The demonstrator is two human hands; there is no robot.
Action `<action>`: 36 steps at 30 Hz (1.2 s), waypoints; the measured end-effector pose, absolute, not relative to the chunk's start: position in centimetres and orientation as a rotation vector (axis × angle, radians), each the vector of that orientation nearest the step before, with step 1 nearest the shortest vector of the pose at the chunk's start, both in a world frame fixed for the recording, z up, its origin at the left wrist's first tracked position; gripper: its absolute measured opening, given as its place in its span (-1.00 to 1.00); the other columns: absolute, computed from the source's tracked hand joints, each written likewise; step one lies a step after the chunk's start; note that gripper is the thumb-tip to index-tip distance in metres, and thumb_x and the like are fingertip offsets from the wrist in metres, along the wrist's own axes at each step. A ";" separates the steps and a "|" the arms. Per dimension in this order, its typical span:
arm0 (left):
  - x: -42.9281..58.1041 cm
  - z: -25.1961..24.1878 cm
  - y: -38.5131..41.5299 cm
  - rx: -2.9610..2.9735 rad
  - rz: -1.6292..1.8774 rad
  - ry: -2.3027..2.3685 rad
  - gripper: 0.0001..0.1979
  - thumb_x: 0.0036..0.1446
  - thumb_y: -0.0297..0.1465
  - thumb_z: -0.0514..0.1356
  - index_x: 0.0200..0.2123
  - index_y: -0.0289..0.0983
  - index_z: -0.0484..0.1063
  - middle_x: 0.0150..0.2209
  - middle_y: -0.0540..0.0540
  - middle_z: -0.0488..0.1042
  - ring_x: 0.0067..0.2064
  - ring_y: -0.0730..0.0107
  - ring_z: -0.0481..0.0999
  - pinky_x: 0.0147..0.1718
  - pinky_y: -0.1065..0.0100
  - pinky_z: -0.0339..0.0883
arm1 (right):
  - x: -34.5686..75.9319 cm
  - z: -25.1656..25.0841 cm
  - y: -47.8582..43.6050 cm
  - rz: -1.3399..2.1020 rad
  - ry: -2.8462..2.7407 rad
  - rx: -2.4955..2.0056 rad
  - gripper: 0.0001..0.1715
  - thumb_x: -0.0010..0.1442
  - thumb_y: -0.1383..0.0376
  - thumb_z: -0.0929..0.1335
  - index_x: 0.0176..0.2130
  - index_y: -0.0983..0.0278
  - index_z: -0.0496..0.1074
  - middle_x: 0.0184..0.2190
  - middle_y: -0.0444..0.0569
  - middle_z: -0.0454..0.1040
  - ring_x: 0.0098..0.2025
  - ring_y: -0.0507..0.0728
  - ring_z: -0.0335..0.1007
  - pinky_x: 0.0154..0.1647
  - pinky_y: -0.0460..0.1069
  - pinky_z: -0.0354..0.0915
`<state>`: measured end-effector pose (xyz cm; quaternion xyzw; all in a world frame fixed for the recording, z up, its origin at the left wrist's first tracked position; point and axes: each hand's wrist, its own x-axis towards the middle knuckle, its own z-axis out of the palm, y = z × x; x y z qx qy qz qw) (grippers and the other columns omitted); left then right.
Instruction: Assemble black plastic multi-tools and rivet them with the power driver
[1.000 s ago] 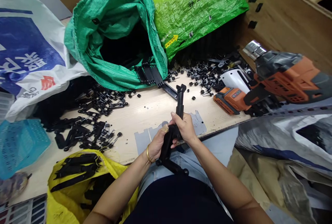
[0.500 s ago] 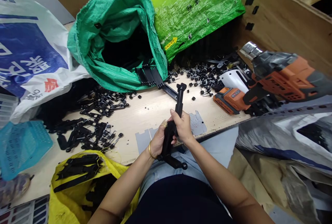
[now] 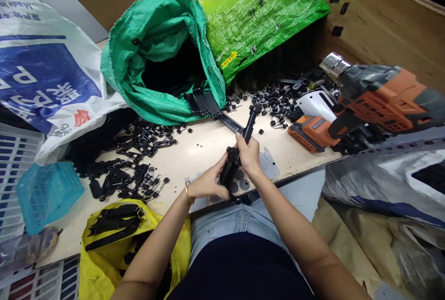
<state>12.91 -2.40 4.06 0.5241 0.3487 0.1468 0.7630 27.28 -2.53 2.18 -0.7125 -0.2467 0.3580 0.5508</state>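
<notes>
A long black plastic folding bracket [image 3: 230, 170] is held slanting over the front edge of the table, its narrow arm pointing away from me. My right hand [image 3: 249, 154] is closed around that arm near the middle. Lower down, my left hand [image 3: 208, 181], with a gold bangle at the wrist, has its fingers and thumb around the wider body from the left side. The palm sides of both hands are partly hidden. Just beyond the bracket's upper end, a stack of black plastic strips [image 3: 206, 104] lies at the mouth of the green woven sack [image 3: 116, 66].
A cordless impact wrench [image 3: 378, 100] lies at the right. Loose black knob screws [image 3: 278, 100] and small black links [image 3: 134, 170] cover parts of the table. A yellow bag [image 3: 181, 239] of black parts hangs front left, near a blue basket [image 3: 48, 193]. Behind stands a green-yellow sack [image 3: 264, 26].
The bracket has moved up and away from my lap, tilting further right. My right hand has shifted forward with it, and my left thumb has moved down along the body.
</notes>
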 end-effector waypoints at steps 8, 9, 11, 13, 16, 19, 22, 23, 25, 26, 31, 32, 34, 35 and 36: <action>14.3 6.3 -4.2 1.563 0.535 1.044 -0.09 -0.09 -0.15 0.33 0.27 -0.27 0.02 0.20 -0.28 0.23 0.22 0.04 0.21 0.18 0.12 0.03 | 26.9 1.3 -2.2 0.811 -0.422 -1.575 -0.54 0.06 -0.02 0.30 -0.61 0.27 0.30 -0.67 -0.13 0.36 -0.59 0.01 0.26 -0.53 -0.09 0.20; 14.0 6.1 -3.7 1.545 0.514 1.040 -0.19 -0.04 -0.14 0.30 0.24 -0.25 0.09 0.16 -0.25 0.29 0.17 0.07 0.28 0.15 0.14 0.08 | 27.1 1.2 -2.3 0.803 -0.422 -1.587 -0.55 0.05 -0.02 0.31 -0.61 0.27 0.30 -0.67 -0.13 0.36 -0.59 0.01 0.26 -0.54 -0.09 0.19; 13.4 5.5 -2.8 1.492 0.433 1.000 -0.37 0.00 -0.08 0.25 0.10 -0.23 0.30 0.01 -0.19 0.44 0.03 0.14 0.42 0.05 0.21 0.22 | 27.4 1.4 -2.7 0.808 -0.437 -1.593 -0.56 0.02 -0.01 0.33 -0.62 0.27 0.31 -0.67 -0.14 0.37 -0.60 0.01 0.25 -0.55 -0.10 0.19; 13.2 4.6 -2.6 1.359 0.288 0.884 -0.47 -0.02 0.04 0.20 -0.15 -0.26 0.47 -0.22 -0.16 0.53 -0.17 0.20 0.51 -0.15 0.28 0.35 | 27.6 2.0 -3.2 0.926 -0.470 -1.529 -0.55 0.01 -0.02 0.35 -0.62 0.27 0.33 -0.68 -0.13 0.37 -0.61 0.00 0.25 -0.57 -0.10 0.19; 14.0 3.4 -4.2 1.019 0.162 0.760 -0.32 -0.04 0.24 -0.01 -0.48 -0.31 0.41 -0.58 -0.09 0.41 -0.57 0.40 0.40 -0.57 0.38 0.31 | 27.6 3.2 -4.4 1.195 -0.543 -1.336 -0.51 0.01 -0.03 0.35 -0.64 0.30 0.35 -0.69 -0.10 0.37 -0.64 -0.01 0.25 -0.58 -0.10 0.20; 14.9 3.1 -6.5 0.874 0.321 0.852 -0.33 -0.04 0.25 -0.03 -0.42 -0.31 0.31 -0.63 0.04 0.29 -0.70 0.59 0.19 -0.75 0.51 0.09 | 27.5 4.0 -5.7 1.253 -0.581 -1.212 -0.54 0.01 -0.02 0.36 -0.61 0.30 0.34 -0.65 -0.10 0.41 -0.60 -0.02 0.26 -0.54 -0.12 0.22; 15.0 3.3 -7.7 0.954 0.397 0.864 -0.40 -0.02 0.17 0.08 -0.23 -0.26 0.22 -0.60 0.13 0.26 -0.71 0.63 0.15 -0.77 0.57 0.03 | 27.3 4.1 -6.5 1.226 -0.542 -1.182 -0.57 0.02 0.00 0.36 -0.60 0.28 0.28 -0.63 -0.13 0.41 -0.59 -0.04 0.24 -0.53 -0.13 0.22; 14.8 3.3 -7.9 0.980 0.386 0.853 -0.42 0.00 0.15 0.08 -0.22 -0.24 0.20 -0.62 0.15 0.23 -0.72 0.63 0.13 -0.78 0.57 0.02 | 27.3 4.2 -6.7 1.214 -0.514 -1.191 -0.56 0.01 0.00 0.35 -0.61 0.27 0.26 -0.65 -0.14 0.39 -0.60 -0.04 0.23 -0.55 -0.13 0.21; 14.3 3.4 -7.8 1.031 0.348 0.836 -0.47 0.03 0.13 0.07 -0.26 -0.23 0.19 -0.65 0.17 0.18 -0.74 0.64 0.09 -0.79 0.57 -0.01 | 27.4 4.3 -6.9 1.242 -0.488 -1.224 -0.56 0.00 0.02 0.36 -0.64 0.27 0.23 -0.68 -0.14 0.36 -0.62 -0.03 0.21 -0.58 -0.13 0.18; 13.9 3.5 -7.7 1.070 0.317 0.824 -0.48 0.04 0.12 0.07 -0.28 -0.24 0.20 -0.66 0.16 0.18 -0.73 0.63 0.10 -0.78 0.56 0.00 | 27.5 4.3 -7.0 1.299 -0.501 -1.235 -0.56 0.00 0.03 0.36 -0.65 0.27 0.23 -0.69 -0.14 0.35 -0.62 -0.03 0.21 -0.58 -0.13 0.17; 12.6 4.5 -7.2 1.241 0.223 0.780 -0.45 0.01 0.14 0.07 -0.35 -0.27 0.26 -0.66 0.09 0.22 -0.71 0.60 0.17 -0.75 0.54 0.06 | 27.7 4.9 -7.7 1.510 -0.606 -1.270 -0.56 0.00 0.06 0.36 -0.68 0.29 0.27 -0.70 -0.12 0.36 -0.62 -0.03 0.21 -0.56 -0.11 0.16; 12.5 4.6 -7.2 1.246 0.227 0.779 -0.42 0.00 0.17 0.03 -0.34 -0.27 0.26 -0.65 0.09 0.23 -0.71 0.60 0.18 -0.76 0.54 0.07 | 27.4 4.9 -7.9 1.447 -0.604 -1.296 -0.56 0.02 0.06 0.36 -0.68 0.29 0.27 -0.70 -0.12 0.36 -0.62 -0.03 0.22 -0.55 -0.11 0.16; 12.7 4.5 -7.4 1.211 0.257 0.802 -0.38 -0.01 0.22 -0.03 -0.33 -0.27 0.26 -0.64 0.08 0.25 -0.72 0.58 0.20 -0.79 0.54 0.07 | 26.4 5.1 -8.3 1.254 -0.589 -1.356 -0.55 0.06 0.05 0.34 -0.67 0.28 0.29 -0.68 -0.11 0.37 -0.60 -0.02 0.22 -0.53 -0.10 0.17; 12.8 4.3 -7.6 1.177 0.286 0.832 -0.38 -0.01 0.22 -0.03 -0.35 -0.27 0.25 -0.64 0.08 0.26 -0.73 0.58 0.20 -0.80 0.53 0.07 | 26.0 5.2 -8.5 1.153 -0.582 -1.383 -0.54 0.08 0.05 0.33 -0.66 0.28 0.32 -0.67 -0.11 0.37 -0.58 -0.02 0.24 -0.51 -0.10 0.18; 13.1 4.2 -7.9 1.135 0.316 0.864 -0.39 -0.01 0.22 -0.02 -0.37 -0.27 0.24 -0.64 0.08 0.26 -0.74 0.57 0.21 -0.81 0.53 0.08 | 25.6 5.3 -8.6 1.067 -0.580 -1.409 -0.54 0.11 0.04 0.31 -0.65 0.28 0.34 -0.66 -0.10 0.38 -0.57 -0.01 0.25 -0.50 -0.10 0.19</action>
